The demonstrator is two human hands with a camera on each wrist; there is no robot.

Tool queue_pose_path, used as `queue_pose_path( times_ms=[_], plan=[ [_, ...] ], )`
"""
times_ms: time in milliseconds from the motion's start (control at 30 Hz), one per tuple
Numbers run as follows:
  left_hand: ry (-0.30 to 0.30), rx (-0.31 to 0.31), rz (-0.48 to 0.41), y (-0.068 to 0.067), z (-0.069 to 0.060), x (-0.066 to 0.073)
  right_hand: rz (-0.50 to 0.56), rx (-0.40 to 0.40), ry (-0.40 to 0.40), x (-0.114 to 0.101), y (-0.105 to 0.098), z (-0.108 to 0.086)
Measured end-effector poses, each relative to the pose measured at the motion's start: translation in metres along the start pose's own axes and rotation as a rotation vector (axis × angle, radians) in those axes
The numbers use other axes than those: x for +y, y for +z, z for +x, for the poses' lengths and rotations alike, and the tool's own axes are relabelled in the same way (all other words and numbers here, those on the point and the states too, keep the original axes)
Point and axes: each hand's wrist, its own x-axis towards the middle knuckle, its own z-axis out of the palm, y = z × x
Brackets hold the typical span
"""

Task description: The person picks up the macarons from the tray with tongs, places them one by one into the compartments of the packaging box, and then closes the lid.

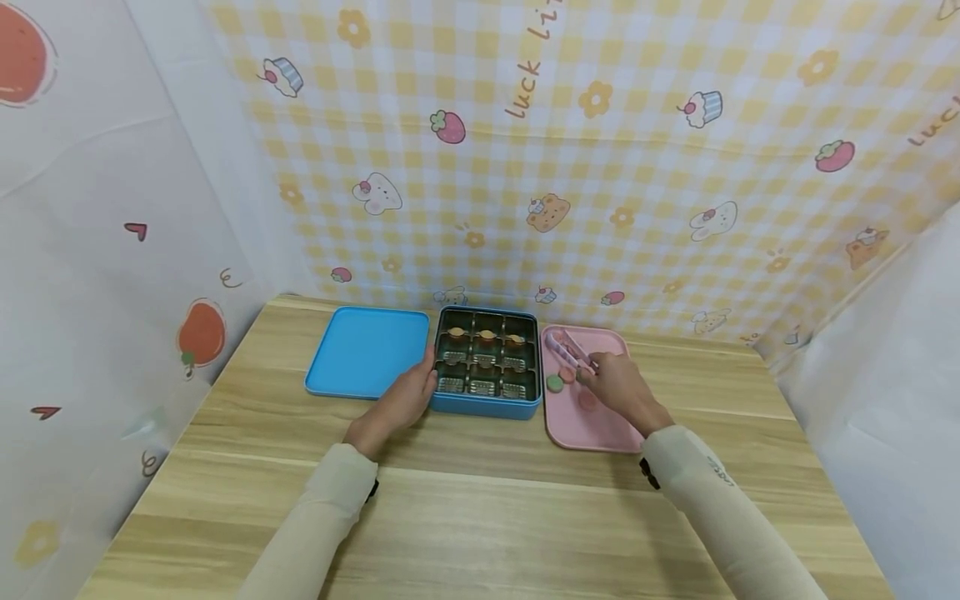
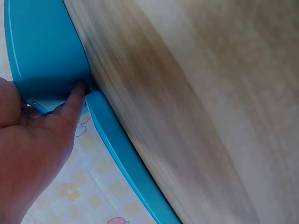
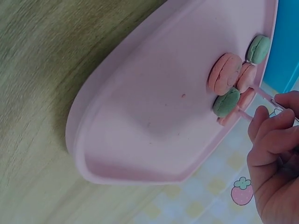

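Tin [image 1: 487, 407]: left hand [image 1: 405, 396] rests straight-fingered against its left wall; right of tin, right hand [image 1: 621, 386], angled inward over pink tray [image 1: 588, 435], grips tongs [image 1: 561, 350].

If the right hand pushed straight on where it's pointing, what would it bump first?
Probably the macarons by the tips of the tongs in the right hand; which one comes first is unclear.

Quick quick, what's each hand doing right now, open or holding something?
Left hand: open, resting against the side of the blue tin.
Right hand: closed, holding the tongs.
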Motion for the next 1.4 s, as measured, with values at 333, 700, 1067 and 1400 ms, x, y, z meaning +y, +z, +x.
queue_pose_path(
  times_ms=[333,700,1067,1400],
  plan=[
    [0.006,0.007,0.006,0.001,0.001,-0.001,0.004,-0.004,-0.001,0.000,0.000,0.001],
    [-0.004,0.001,0.003,0.000,0.001,0.000,0.012,0.041,-0.032,0.001,-0.009,-0.001],
    [-0.014,-0.002,-0.005,0.000,0.001,0.001,0.050,0.127,-0.080,-0.016,-0.019,-0.003],
    [-0.010,0.001,0.000,0.001,0.000,0.001,0.104,0.104,-0.135,-0.034,-0.016,-0.007]
  ],
)
